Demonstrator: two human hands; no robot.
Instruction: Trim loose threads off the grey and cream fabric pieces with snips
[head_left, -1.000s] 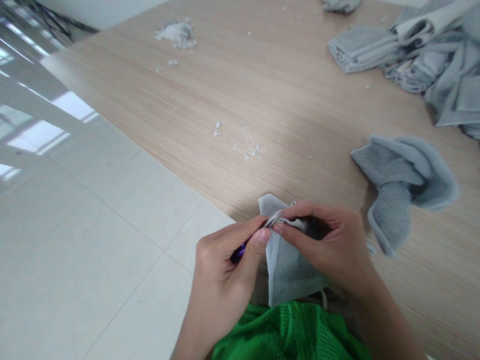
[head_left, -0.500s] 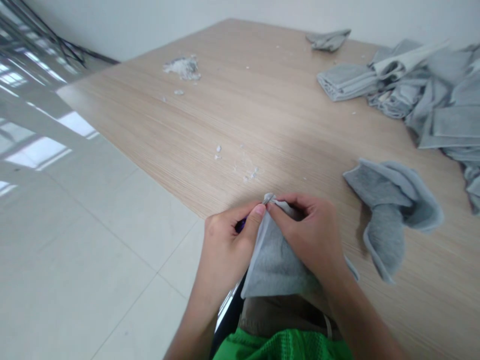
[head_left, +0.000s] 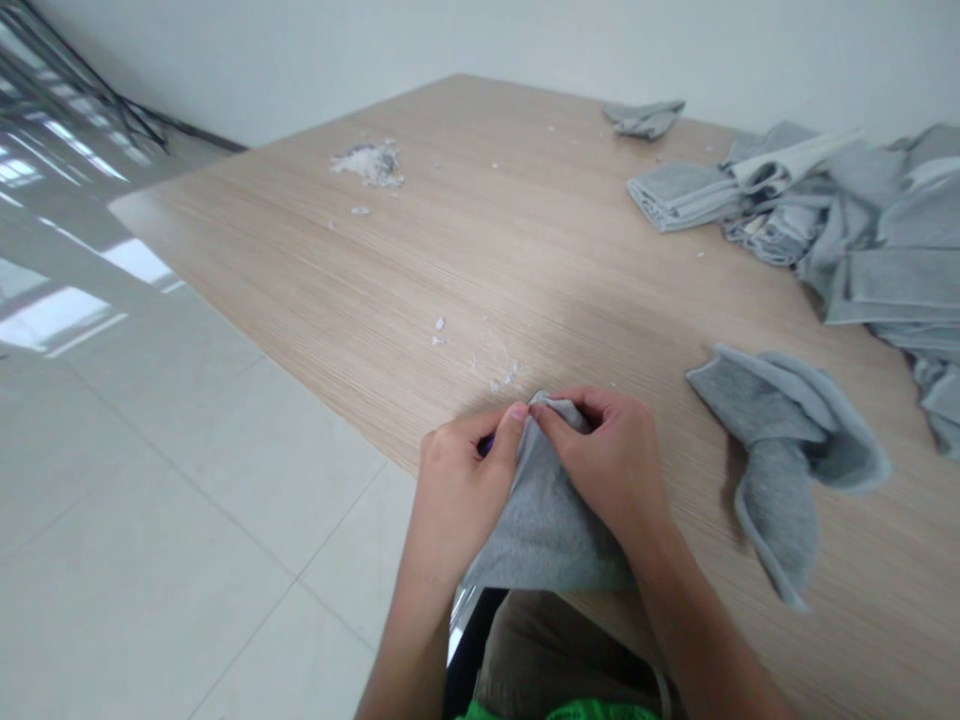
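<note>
A piece of grey cloth hangs from my fingertips over the table's near edge, its lower part above my lap. My left hand pinches its top left edge between thumb and forefinger. Something small and dark purple shows in the gap of that hand; most of it is hidden, so I cannot tell its kind. Close beside it, my right hand is closed on the cloth's top corner, thumb on the near face. The fingertips of both hands nearly meet.
A crumpled grey cloth piece lies right of my hands. Farther right is a heap of folded grey cloths, with one small cloth behind. White lint and scraps dot the wooden table. Tiled floor lies left.
The view has tilted up slightly. My hands stay pinched at the cloth's top; its lower part has swung left and its near face lies flatter. A metallic glint at the fingertips no longer shows.
</note>
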